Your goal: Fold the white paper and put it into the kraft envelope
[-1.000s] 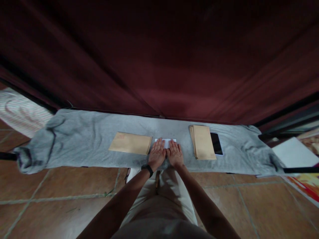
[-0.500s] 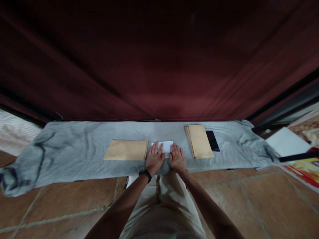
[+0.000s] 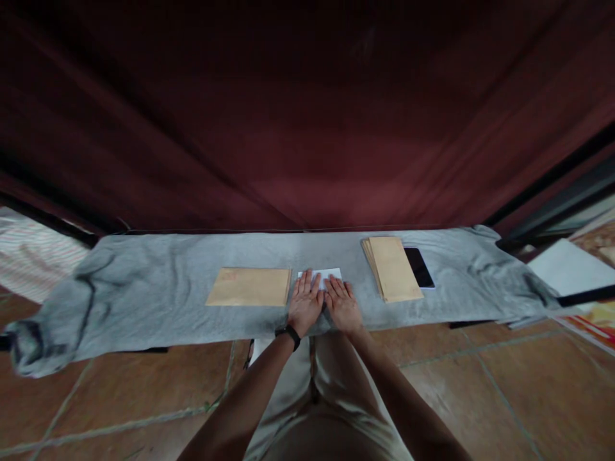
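Note:
A white sheet of paper (image 3: 327, 273) lies on the grey cloth, mostly covered by my hands. My left hand (image 3: 305, 306), with a dark watch on its wrist, rests flat over the left part of the sheet, fingers stretched out. Over the right part, my right hand (image 3: 344, 310) also lies flat with its fingers extended. The thumbs are close together, and neither hand grips anything. Left of the sheet is a small stack of brown envelopes (image 3: 250, 287). To the right, a fanned stack of brown envelopes (image 3: 394, 269) partly overlaps a dark-screened phone (image 3: 419, 266).
The grey cloth (image 3: 154, 282) covers a long, narrow surface, bunched at its left end. A dark red panel (image 3: 307, 160) rises directly behind it. White board or paper (image 3: 571, 272) lies at the far right. Tiled floor (image 3: 134, 384) shows in front.
My right hand has slid left, further over the paper, and the gap between my hands has narrowed. The whole view has shifted slightly; the envelopes and phone lie as before.

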Motion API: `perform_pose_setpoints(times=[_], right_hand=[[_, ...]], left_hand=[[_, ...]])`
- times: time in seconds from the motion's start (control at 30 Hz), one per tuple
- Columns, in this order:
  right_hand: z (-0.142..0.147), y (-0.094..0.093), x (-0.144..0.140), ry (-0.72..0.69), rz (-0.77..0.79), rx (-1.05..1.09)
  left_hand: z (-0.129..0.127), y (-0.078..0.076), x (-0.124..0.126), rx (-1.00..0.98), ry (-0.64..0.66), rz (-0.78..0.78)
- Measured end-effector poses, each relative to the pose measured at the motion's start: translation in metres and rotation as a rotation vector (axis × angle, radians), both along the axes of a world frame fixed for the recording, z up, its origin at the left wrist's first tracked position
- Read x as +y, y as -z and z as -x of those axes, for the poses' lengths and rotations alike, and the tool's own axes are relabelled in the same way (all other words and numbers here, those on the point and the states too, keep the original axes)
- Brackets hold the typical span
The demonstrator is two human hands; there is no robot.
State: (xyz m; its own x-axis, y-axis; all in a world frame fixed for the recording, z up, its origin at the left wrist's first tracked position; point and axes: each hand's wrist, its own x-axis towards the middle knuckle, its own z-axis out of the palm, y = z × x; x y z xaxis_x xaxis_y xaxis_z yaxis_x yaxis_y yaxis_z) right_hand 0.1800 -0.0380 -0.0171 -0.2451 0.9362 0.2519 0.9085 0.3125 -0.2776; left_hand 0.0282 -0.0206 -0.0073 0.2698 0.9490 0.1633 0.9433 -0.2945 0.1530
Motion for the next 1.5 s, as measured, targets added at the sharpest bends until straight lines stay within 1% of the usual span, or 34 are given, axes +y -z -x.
perform_pose_setpoints(times=[0.23, 0.37, 0.53, 0.7, 0.8, 0.9, 1.0, 1.07, 1.17, 1.23, 1.37, 1.5], right_hand=[[0.005, -0.003, -0.002, 0.08, -0.029, -0.009], [0.005, -0.001, -0.004, 0.116, -0.052, -0.018], [0.002, 0.006, -0.008, 0.172, -0.098, 0.002], [-0.009, 0.012, -0.019, 0.202, -0.142, -0.012], [-0.019, 0.013, -0.025, 0.19, -0.14, -0.017], [-0.023, 0.009, -0.027, 0.188, -0.124, -0.016], [-0.019, 0.004, -0.024, 0.158, -0.113, 0.003], [-0.015, 0.001, -0.022, 0.085, -0.092, 0.009], [-0.012, 0.002, -0.024, -0.026, -0.054, -0.019], [-0.015, 0.004, -0.026, -0.059, -0.049, -0.048], [-0.021, 0.007, -0.033, -0.062, -0.059, -0.073], [-0.025, 0.006, -0.04, -0.027, -0.056, -0.071]], left_hand=[[-0.002, 0.001, 0.002, 0.017, -0.014, 0.013], [0.0, 0.003, -0.002, 0.016, 0.0, 0.0], [0.006, 0.007, -0.025, 0.008, -0.004, -0.045], [0.014, 0.003, -0.053, 0.01, 0.041, -0.089], [0.019, -0.001, -0.061, 0.014, 0.066, -0.085], [0.018, -0.006, -0.061, 0.008, 0.056, -0.067], [0.005, -0.012, -0.055, 0.008, 0.008, -0.058], [-0.006, -0.014, -0.05, -0.005, -0.021, -0.067], [-0.017, -0.012, -0.044, -0.055, 0.056, -0.073], [-0.018, -0.008, -0.044, -0.073, 0.086, -0.069], [-0.01, -0.002, -0.049, -0.077, 0.109, -0.063], [-0.005, -0.004, -0.051, -0.064, 0.156, -0.048]])
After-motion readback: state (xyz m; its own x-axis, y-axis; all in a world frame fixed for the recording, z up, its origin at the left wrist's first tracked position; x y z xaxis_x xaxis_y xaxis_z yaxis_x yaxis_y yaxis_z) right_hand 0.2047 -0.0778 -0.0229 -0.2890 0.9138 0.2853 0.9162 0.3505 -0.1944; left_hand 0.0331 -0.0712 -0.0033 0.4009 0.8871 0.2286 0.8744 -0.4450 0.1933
